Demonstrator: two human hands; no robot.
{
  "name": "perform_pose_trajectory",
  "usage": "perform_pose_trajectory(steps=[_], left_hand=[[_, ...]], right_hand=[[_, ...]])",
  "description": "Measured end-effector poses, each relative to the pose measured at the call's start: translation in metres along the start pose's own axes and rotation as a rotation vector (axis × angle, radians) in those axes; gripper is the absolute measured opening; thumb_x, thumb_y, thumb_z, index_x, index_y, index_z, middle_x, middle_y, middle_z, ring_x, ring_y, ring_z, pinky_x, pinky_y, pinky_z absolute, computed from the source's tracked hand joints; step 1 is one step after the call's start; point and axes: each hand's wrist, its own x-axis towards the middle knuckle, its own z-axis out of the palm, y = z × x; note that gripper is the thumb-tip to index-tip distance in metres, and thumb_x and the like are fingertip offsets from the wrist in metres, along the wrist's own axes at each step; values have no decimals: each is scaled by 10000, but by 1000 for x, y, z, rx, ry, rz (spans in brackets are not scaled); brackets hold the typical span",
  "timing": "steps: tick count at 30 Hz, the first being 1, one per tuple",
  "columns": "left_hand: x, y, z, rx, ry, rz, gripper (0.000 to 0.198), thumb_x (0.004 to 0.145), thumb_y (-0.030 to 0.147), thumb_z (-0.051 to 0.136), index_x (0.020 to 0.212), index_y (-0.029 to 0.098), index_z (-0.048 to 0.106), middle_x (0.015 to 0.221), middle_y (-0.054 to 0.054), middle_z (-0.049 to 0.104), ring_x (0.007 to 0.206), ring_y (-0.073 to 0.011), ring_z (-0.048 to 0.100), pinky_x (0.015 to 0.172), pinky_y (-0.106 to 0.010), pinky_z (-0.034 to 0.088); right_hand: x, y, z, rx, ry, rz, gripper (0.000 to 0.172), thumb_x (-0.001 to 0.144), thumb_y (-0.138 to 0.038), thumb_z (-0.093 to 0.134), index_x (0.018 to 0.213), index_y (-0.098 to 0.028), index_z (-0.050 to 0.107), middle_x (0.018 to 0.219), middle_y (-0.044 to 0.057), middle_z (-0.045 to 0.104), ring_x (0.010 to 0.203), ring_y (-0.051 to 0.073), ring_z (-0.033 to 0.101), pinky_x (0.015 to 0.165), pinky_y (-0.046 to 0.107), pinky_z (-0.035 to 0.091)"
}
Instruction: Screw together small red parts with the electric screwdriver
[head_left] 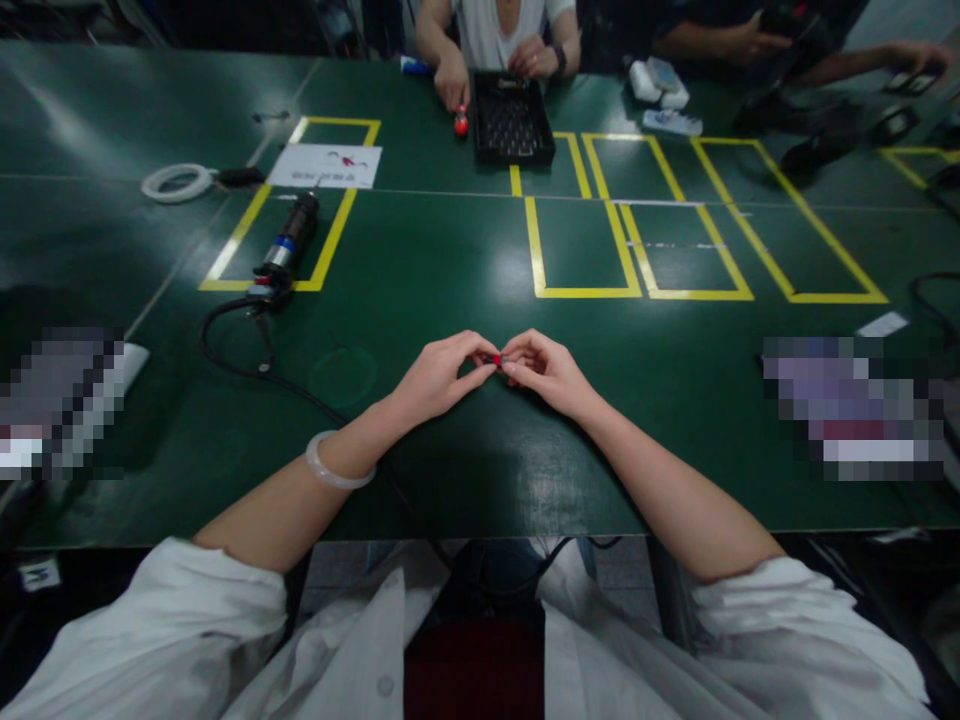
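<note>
My left hand (442,375) and my right hand (546,370) meet over the middle of the green table (465,280). Both pinch one small red and dark part (496,359) between their fingertips, held just above the table top. A pale bangle (335,462) circles my left wrist. The part is too small to name more closely.
An electric screwdriver (289,245) with a black cable (247,345) lies in a yellow taped box at the left. A white tape ring (178,182) and a paper sheet (326,165) lie beyond it. Across the table a person's hands (454,85) work beside a black tray (512,122) and a small red object (460,124).
</note>
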Motion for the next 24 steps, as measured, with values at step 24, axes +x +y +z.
perform_pose_trajectory(steps=[24], left_hand=[[0,1,2,-69,16,-46,224,960,289,567,1108,142,650,1036,-77,714,895,-163,680,853,-284,537]], right_hand=[[1,1,0,42,13,2,390,786,-476,789,956,-189,586,833,3,659,653,95,597,612,234,493]])
